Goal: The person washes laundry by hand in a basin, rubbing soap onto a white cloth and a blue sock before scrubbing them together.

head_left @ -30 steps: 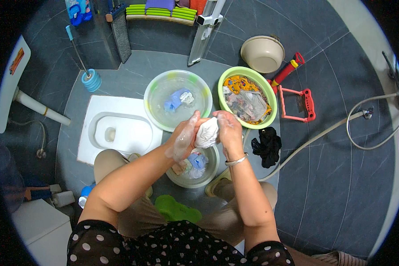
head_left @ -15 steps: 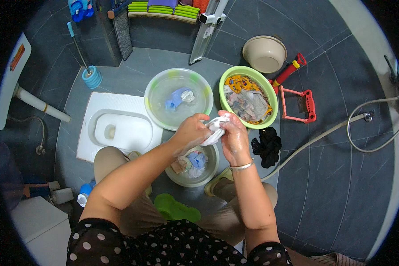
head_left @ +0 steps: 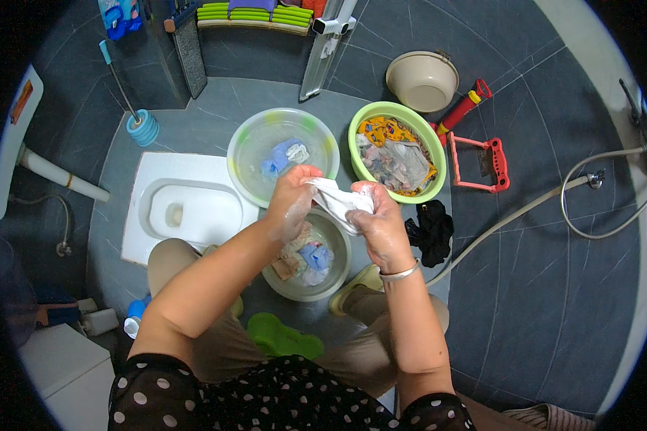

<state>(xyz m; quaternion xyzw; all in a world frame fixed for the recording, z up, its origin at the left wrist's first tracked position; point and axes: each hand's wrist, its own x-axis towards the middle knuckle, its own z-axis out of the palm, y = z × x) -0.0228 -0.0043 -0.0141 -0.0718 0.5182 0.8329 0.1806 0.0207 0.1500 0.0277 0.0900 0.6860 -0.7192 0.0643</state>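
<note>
Pinching a white cloth [head_left: 336, 200] by its opposite ends, your left hand [head_left: 295, 195] and right hand [head_left: 381, 224] hold it stretched between them, the right thumb pressed onto it. Below stands a grey basin [head_left: 340, 262] of clothes [head_left: 315, 258]; just beyond, a translucent basin [head_left: 250, 147] holds blue cloth [head_left: 277, 159]. A green tub [head_left: 443, 164] stands farther right.

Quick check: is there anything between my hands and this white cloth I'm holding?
Nothing visible. Your left hand and right hand both grip the white cloth directly, and it spans the gap between them. The grey basin and the lime-green basin stand on the floor, not between hand and cloth.
</note>
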